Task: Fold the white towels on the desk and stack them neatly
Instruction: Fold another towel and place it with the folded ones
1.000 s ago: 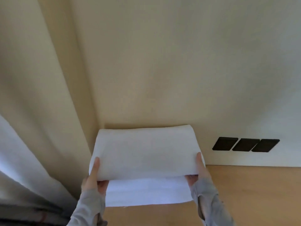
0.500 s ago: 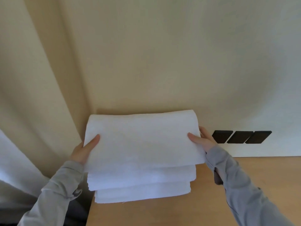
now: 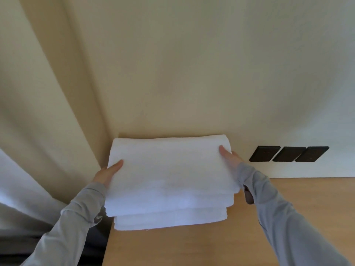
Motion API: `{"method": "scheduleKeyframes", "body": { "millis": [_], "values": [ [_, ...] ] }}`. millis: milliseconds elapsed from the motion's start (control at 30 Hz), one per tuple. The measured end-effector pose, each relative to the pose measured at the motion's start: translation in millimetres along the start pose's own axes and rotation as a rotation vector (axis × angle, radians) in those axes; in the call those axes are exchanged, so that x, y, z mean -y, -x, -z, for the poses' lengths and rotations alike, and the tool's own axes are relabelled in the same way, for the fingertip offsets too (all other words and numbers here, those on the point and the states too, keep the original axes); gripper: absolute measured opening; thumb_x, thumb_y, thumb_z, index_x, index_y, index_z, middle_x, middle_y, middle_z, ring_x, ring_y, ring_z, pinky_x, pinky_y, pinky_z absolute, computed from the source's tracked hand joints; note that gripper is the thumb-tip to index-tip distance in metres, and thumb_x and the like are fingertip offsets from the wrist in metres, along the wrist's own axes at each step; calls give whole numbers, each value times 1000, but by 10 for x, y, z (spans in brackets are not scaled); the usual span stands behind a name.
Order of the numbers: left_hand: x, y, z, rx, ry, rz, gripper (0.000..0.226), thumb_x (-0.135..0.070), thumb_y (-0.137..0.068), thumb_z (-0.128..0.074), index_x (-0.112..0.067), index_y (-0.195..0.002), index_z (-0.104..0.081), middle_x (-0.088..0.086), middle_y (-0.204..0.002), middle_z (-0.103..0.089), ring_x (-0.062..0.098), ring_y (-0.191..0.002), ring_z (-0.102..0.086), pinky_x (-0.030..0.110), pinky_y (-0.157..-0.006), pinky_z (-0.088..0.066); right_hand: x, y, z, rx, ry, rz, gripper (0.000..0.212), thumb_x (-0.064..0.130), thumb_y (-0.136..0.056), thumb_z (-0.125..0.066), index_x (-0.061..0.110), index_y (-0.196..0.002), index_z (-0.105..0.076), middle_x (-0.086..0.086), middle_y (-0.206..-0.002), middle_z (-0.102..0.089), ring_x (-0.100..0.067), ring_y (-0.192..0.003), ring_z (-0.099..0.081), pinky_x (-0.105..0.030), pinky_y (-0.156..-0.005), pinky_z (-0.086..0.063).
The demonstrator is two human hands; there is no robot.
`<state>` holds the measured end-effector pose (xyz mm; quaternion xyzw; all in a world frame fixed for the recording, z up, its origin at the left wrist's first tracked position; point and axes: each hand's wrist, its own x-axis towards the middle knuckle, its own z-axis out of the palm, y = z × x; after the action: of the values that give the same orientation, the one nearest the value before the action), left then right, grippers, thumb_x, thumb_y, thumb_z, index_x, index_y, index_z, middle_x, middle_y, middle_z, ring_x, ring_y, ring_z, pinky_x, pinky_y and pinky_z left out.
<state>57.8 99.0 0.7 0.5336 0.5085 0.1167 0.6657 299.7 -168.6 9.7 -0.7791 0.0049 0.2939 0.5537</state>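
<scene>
Towels, head view: a folded white top towel [image 3: 169,169] sits over the stack [image 3: 169,219] of white towels at the desk's [image 3: 192,246] far left corner, close to the wall [image 3: 192,73]. Whether it rests fully on the stack cannot be told. The left hand [image 3: 107,173] grips its edge at 9 o'clock, thumb on top. The right hand [image 3: 230,158] grips the edge at 3 o'clock, thumb on top too. Fingers underneath are hidden. Three black wall plates [image 3: 288,153] lie further out at 3 o'clock, and a curtain [image 3: 38,112] hangs at 9 o'clock.
</scene>
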Motion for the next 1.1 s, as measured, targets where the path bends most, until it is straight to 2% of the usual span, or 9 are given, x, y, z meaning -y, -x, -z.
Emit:
{"method": "scheduleKeyframes", "body": {
  "millis": [300,367,433,500,533,600,667,833,1100],
  "values": [
    [-62,7,-80,-159,-572,-96,70,-57,-89,-45,-2,-132,-44,24,-129,-50,41,-114,-48,42,-98,-37,47,78,-7,-165,544,23,64,59,-91,-37,16,-137,-36,-12,-133,-46,-34,-118,-46,-39,-94,-36],
    [-58,92,-97,-281,-785,-283,63,-51,-92,-41,-6,-136,-37,24,-129,-48,42,-115,-46,44,-95,-36,37,207,-40,-430,751,254,56,49,-92,-41,13,-135,-40,-14,-134,-44,-35,-120,-42,-43,-94,-37],
    [-38,239,-200,-409,-879,-623,57,-42,-95,-40,-10,-141,-32,23,-133,-45,42,-118,-43,47,-97,-36,43,397,-201,-611,850,760,47,32,-91,-40,3,-125,-54,-19,-129,-53,-36,-117,-50,-45,-93,-43],
    [-28,379,-482,-404,-992,-883,55,-39,-95,-33,-10,-143,-32,21,-144,-36,38,-131,-34,47,-107,-27,54,577,-541,-586,914,1155,44,25,-85,-37,3,-110,-65,-17,-118,-63,-34,-109,-60,-50,-91,-48],
    [-14,425,-669,-341,-1104,-927,56,-40,-96,-28,-13,-145,-28,16,-152,-26,33,-139,-23,45,-112,-18,43,624,-737,-471,984,1200,44,24,-86,-36,5,-113,-64,-15,-123,-62,-31,-116,-58,-53,-96,-43],
    [53,428,-1004,-225,-1283,-888,55,-43,-98,-17,-23,-149,-10,3,-158,-1,20,-145,0,41,-117,-1,-11,636,-1053,-187,1136,1011,47,28,-97,-30,12,-138,-43,-4,-150,-36,-18,-141,-28,-47,-115,-13],
    [66,303,-1066,-189,-1360,-841,57,-49,-96,-11,-29,-149,0,-4,-158,9,13,-145,8,39,-117,5,-75,466,-1038,-123,1205,842,53,37,-100,-22,20,-149,-15,7,-158,-7,-8,-145,0,-39,-116,8],
    [97,-114,-400,-247,-1361,-818,67,-61,-89,0,-30,-148,5,-14,-155,13,7,-143,12,37,-117,6,-246,69,-287,-192,1239,684,59,47,-97,-13,25,-149,6,12,-157,9,-1,-142,12,-32,-117,7],
    [22,-176,-379,-112,-1389,-760,68,-59,-89,-5,-28,-147,11,-11,-155,19,6,-141,19,38,-116,10,-286,19,-228,-150,1246,618,59,45,-98,-13,24,-148,10,11,-157,12,-3,-143,11,-39,-118,3]
  ]
}}
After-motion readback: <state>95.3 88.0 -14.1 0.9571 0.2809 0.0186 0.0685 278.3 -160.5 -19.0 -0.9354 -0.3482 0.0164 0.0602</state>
